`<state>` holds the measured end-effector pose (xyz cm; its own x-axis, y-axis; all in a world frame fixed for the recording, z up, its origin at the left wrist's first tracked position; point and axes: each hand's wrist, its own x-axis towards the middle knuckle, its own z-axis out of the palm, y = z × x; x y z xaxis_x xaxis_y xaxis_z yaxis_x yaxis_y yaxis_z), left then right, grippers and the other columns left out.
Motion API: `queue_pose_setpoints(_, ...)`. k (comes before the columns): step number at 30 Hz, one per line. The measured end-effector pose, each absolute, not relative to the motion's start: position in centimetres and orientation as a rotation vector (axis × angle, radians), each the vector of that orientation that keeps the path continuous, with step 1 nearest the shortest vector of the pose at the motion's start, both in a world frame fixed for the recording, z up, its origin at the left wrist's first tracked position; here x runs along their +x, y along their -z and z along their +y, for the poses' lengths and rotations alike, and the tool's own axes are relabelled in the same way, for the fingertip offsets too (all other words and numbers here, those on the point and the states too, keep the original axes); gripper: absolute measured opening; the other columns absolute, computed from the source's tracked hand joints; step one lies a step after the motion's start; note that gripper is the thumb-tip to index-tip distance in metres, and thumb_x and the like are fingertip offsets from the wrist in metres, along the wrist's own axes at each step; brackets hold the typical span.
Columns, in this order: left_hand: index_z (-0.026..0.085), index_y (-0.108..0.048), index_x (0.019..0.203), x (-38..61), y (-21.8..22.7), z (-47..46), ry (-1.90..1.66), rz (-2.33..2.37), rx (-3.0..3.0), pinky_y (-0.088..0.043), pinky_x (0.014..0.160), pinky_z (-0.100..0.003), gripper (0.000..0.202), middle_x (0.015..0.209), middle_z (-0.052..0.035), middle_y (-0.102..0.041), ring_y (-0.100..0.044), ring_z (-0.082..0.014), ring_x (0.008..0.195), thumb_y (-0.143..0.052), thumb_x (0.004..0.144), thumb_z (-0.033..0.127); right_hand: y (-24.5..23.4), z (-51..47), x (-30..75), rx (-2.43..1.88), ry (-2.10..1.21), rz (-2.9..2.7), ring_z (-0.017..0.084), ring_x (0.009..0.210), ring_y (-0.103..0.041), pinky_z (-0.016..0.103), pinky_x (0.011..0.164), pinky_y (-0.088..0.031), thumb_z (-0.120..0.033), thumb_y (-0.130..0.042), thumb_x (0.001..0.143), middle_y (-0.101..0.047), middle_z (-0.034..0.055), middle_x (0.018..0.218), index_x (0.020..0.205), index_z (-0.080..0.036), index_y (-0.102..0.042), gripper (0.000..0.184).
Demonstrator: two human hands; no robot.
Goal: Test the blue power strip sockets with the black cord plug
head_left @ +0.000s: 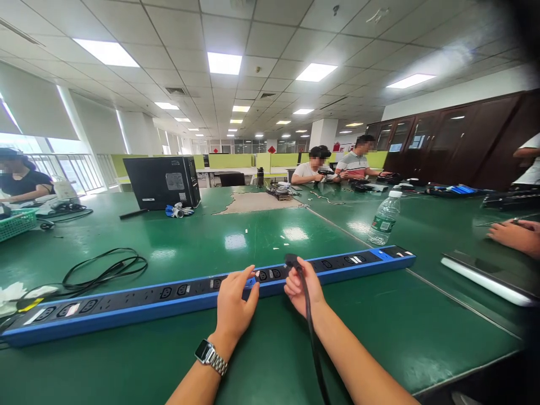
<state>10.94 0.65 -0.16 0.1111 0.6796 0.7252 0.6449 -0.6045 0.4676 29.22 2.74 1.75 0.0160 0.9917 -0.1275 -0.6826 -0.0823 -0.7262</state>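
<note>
A long blue power strip (143, 315) with black socket faces lies across the green table. My left hand (236, 295), with a watch (211, 357) on the wrist, rests on the strip near its middle, thumb and fingers apart. Just to the right, my right hand (306, 287) grips a black power plug (292, 260) above the strip. Its thick power cord (311, 332) runs down over the wrist side toward the bottom of the view. Between the two hands, a pair of round-edged sockets (269, 274) shows in the strip. Parts of the strip are hidden behind both hands.
A coiled black cable (107, 270) lies at left. A water bottle (385, 219) stands behind the strip's right end. Farther back are a black computer case (162, 183) and gloves (179, 211). At right, another person's hands (517, 233) are near a white-edged panel (489, 278).
</note>
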Motion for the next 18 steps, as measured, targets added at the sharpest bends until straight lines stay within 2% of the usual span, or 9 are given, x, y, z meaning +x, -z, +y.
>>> queue_pose_setpoints(5, 0.023, -0.058, 0.122, 10.9, 0.1, 0.7, -1.566, 1.377, 2.287, -0.048, 0.091, -0.039, 0.032, 0.102, -0.0048, -0.072, -0.063, -0.0201, 0.099, -0.054, 0.09, 0.025, -2.1, 2.8, 30.5, -0.944, -1.456, -0.392, 0.004, 0.028, -0.022, 0.018, 0.032, -0.018, -0.036, -0.05, 0.084, -0.028, -0.008, 0.034, 0.048, -0.021, -0.038, 0.041)
queue_pose_setpoints(18, 0.024, -0.063, 0.111, 10.9, 0.3, 0.8, -1.568, 1.33, 2.292, -0.049, 0.086, -0.037, 0.023, 0.097, -0.003, -0.071, -0.063, -0.0192, 0.094, -0.055, 0.089, 0.022, -1.8, 3.6, 31.8, -1.342, -1.412, -0.653, 0.003, 0.025, -0.023, 0.016, 0.028, -0.019, -0.036, -0.054, 0.081, -0.028, -0.0088, 0.031, 0.047, -0.02, -0.038, 0.041)
